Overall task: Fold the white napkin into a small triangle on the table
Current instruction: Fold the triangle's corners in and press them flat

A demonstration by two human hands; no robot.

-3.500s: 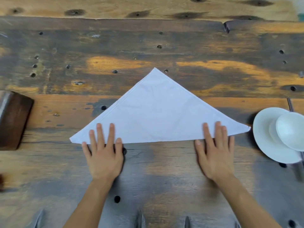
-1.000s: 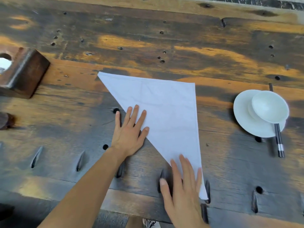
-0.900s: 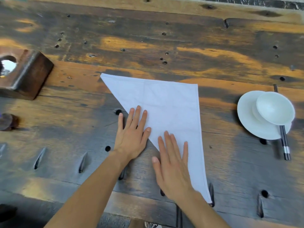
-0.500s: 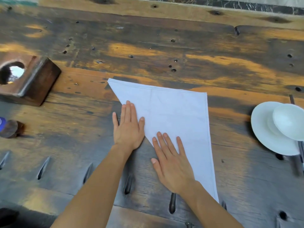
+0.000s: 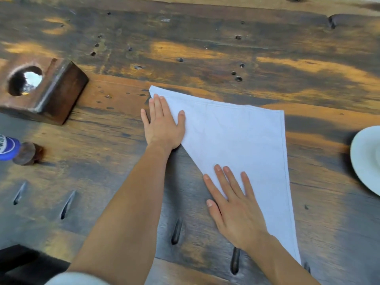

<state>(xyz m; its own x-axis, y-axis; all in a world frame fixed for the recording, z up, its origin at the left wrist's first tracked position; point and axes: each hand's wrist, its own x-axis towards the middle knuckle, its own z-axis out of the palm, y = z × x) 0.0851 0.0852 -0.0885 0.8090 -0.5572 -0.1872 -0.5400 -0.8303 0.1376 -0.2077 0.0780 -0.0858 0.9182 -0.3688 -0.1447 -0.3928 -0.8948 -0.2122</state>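
The white napkin (image 5: 242, 140) lies flat on the worn wooden table (image 5: 205, 50), folded into a large triangle. Its long folded edge runs from the upper left corner down to the lower right tip. My left hand (image 5: 163, 124) rests flat, fingers together, on that edge near the upper left corner. My right hand (image 5: 234, 204) presses flat with fingers spread lower on the same edge, partly on the cloth and partly on the wood. Neither hand grips the cloth.
A dark wooden block with a round hole (image 5: 39, 89) sits at the left. Below it are a small round wooden piece (image 5: 27, 153) and a blue cap (image 5: 7, 148). A white plate (image 5: 366, 159) is cut off at the right edge. Slots and holes mark the tabletop.
The napkin triangle was turned so its long edge now runs diagonally. My left hand slid up that edge toward the upper left corner and my right hand slid down it.
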